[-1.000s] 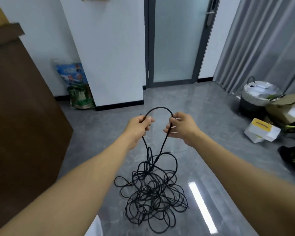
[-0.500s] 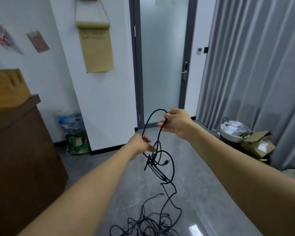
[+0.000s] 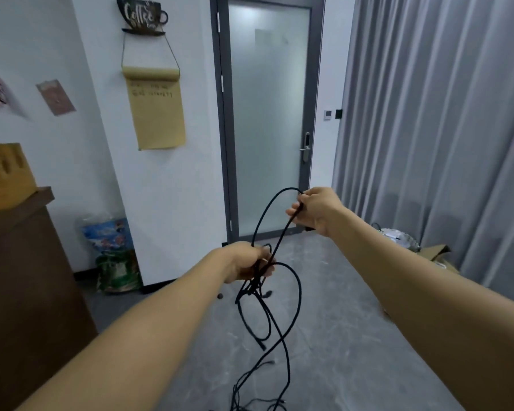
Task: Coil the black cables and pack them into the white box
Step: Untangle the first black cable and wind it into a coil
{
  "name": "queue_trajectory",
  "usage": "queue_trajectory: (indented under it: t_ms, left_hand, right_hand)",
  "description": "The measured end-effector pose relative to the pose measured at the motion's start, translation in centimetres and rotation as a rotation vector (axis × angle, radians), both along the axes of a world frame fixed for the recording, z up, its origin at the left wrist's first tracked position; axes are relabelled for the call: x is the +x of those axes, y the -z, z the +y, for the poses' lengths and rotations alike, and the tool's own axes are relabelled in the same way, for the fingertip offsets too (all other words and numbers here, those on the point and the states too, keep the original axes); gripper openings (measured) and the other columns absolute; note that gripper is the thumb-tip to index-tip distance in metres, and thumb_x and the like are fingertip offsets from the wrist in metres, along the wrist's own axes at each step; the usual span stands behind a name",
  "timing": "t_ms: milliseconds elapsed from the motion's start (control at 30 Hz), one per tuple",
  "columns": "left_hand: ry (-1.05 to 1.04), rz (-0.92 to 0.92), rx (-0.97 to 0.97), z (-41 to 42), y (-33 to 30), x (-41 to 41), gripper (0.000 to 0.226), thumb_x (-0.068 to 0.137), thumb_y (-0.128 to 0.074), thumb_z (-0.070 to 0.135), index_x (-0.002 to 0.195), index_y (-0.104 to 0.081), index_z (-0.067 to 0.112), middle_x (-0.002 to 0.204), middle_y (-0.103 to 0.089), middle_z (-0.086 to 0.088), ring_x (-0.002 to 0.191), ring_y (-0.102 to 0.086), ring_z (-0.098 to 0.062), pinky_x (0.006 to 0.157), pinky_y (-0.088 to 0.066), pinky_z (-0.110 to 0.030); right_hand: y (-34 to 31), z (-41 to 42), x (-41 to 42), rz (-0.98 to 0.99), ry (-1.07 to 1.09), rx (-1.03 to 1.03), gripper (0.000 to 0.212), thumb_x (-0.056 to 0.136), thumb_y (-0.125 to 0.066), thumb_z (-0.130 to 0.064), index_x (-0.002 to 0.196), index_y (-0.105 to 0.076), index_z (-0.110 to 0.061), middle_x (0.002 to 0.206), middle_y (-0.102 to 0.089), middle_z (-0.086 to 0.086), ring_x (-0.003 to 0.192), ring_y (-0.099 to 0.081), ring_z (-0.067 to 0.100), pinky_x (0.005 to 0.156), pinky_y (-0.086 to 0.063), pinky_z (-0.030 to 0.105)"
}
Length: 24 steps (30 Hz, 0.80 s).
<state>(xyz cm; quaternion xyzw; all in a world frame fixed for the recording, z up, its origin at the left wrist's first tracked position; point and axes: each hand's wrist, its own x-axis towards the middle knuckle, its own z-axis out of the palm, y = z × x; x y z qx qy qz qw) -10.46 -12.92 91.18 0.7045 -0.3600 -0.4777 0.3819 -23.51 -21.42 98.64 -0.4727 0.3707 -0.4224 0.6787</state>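
Looking past the fingers, I see open grey floor [image 3: 324, 336] up to the glass door [image 3: 267, 114]; a brown cabinet [image 3: 21, 277] closes the side beyond my left hand [image 3: 247, 261], and curtains [image 3: 442, 114] close the side beyond my right hand [image 3: 315, 209]. Both hands are closed on the black cables [image 3: 279, 307]. The right fingers [image 3: 294, 212] pinch one strand higher up, and a loop arches from them down to the left fist. Below the left fingers [image 3: 264, 259] tangled loops hang toward the floor.
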Motion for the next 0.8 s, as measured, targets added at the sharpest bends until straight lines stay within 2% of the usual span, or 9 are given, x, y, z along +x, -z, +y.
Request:
queue_trajectory:
  t_ms: [67, 167, 300, 400, 467, 533, 600, 700, 800]
  left_hand:
    - [-0.014, 0.009, 0.012, 0.1, -0.6, 0.8, 0.033, 0.100, -0.041, 0.037, 0.086, -0.061, 0.016, 0.059, -0.068, 0.006, 0.068, -0.063, -0.009, 0.072, -0.039, -0.023]
    - [-0.006, 0.113, 0.011, 0.9, -1.7, 1.7, 0.027, 0.091, -0.055, 0.046, 0.080, -0.058, 0.022, 0.063, -0.067, 0.009, 0.068, -0.058, -0.006, 0.061, -0.029, -0.022]
    - [0.003, 0.006, -0.004, 1.6, -2.7, 2.5, 0.019, 0.081, -0.072, 0.035, 0.080, -0.061, 0.020, 0.071, -0.063, 0.008, 0.066, -0.051, -0.006, 0.057, -0.026, -0.024]
    - [-0.145, -0.121, -0.074, 1.6, -3.3, 3.1, 0.030, 0.082, -0.072, 0.032, 0.097, -0.061, 0.009, 0.090, -0.061, -0.002, 0.076, -0.054, -0.013, 0.052, -0.034, -0.021]
    - [-0.171, -0.224, -0.122, 1.5, -3.9, 3.5, 0.021, 0.089, -0.065, 0.024, 0.083, -0.055, 0.007, 0.081, -0.062, -0.001, 0.064, -0.056, -0.009, 0.039, -0.037, -0.014]
    - [-0.184, -0.247, -0.121, 1.6, -4.4, 4.0, 0.026, 0.094, -0.057, 0.017, 0.072, -0.046, 0.011, 0.069, -0.063, 0.002, 0.046, -0.051, -0.003, 0.030, -0.029, -0.010]
    - [-0.178, -0.200, -0.082, 2.0, -4.9, 4.5, 0.024, 0.095, -0.057, 0.018, 0.072, -0.050, 0.014, 0.063, -0.064, 0.005, 0.048, -0.051, -0.001, 0.034, -0.029, -0.013]
    - [-0.190, 0.022, -0.033, 2.8, -5.3, 5.3, 0.019, 0.093, -0.058, 0.017, 0.075, -0.057, 0.017, 0.062, -0.064, 0.007, 0.064, -0.054, -0.005, 0.047, -0.032, -0.018]
    - [-0.259, 0.250, -0.124, 3.5, -5.4, 6.1, 0.018, 0.091, -0.051, 0.008, 0.076, -0.057, 0.015, 0.072, -0.062, 0.000, 0.070, -0.053, -0.011, 0.063, -0.035, -0.025]
  right_hand:
    - [-0.3, -0.3, -0.5, 0.033, 0.006, -0.021, 0.020, 0.098, -0.033, 0.002, 0.088, -0.049, -0.003, 0.065, -0.040, 0.007, 0.053, -0.039, 0.017, 0.051, -0.048, 0.030]
    - [-0.7, -0.8, -1.1, 0.066, 0.039, -0.054, 0.024, 0.098, -0.044, -0.009, 0.081, -0.059, -0.003, 0.059, -0.036, 0.003, 0.051, -0.034, 0.013, 0.057, -0.051, 0.027]
    - [-1.1, -0.9, -1.5, 0.176, -0.039, -0.177, 0.017, 0.088, -0.065, -0.019, 0.081, -0.062, -0.004, 0.058, -0.032, 0.000, 0.051, -0.029, 0.011, 0.058, -0.043, 0.023]
    - [-1.1, -0.8, -1.3, 0.001, -0.109, -0.153, 0.016, 0.089, -0.063, -0.018, 0.078, -0.059, -0.007, 0.051, -0.032, -0.003, 0.050, -0.028, 0.012, 0.058, -0.041, 0.024]
    - [-1.0, -0.9, -1.0, -0.123, -0.131, -0.121, 0.018, 0.093, -0.057, -0.020, 0.080, -0.061, -0.007, 0.048, -0.029, -0.005, 0.047, -0.027, 0.011, 0.056, -0.038, 0.023]
    - [-0.9, -1.1, -0.8, -0.155, -0.153, -0.117, 0.021, 0.095, -0.053, -0.020, 0.084, -0.063, -0.006, 0.047, -0.027, -0.006, 0.042, -0.026, 0.009, 0.055, -0.035, 0.023]
    - [-1.1, -1.1, -0.6, -0.197, -0.140, -0.080, 0.022, 0.097, -0.049, -0.017, 0.082, -0.062, -0.006, 0.046, -0.029, -0.006, 0.041, -0.025, 0.009, 0.055, -0.034, 0.023]
    - [-1.5, -1.1, -0.5, -0.324, 0.020, 0.066, 0.026, 0.097, -0.041, -0.009, 0.074, -0.054, -0.008, 0.048, -0.033, -0.004, 0.044, -0.024, 0.010, 0.051, -0.030, 0.022]
    - [-1.3, -1.6, -0.9, -0.461, 0.157, 0.162, 0.030, 0.097, -0.034, -0.007, 0.071, -0.047, -0.010, 0.054, -0.034, -0.002, 0.046, -0.022, 0.010, 0.049, -0.026, 0.021]
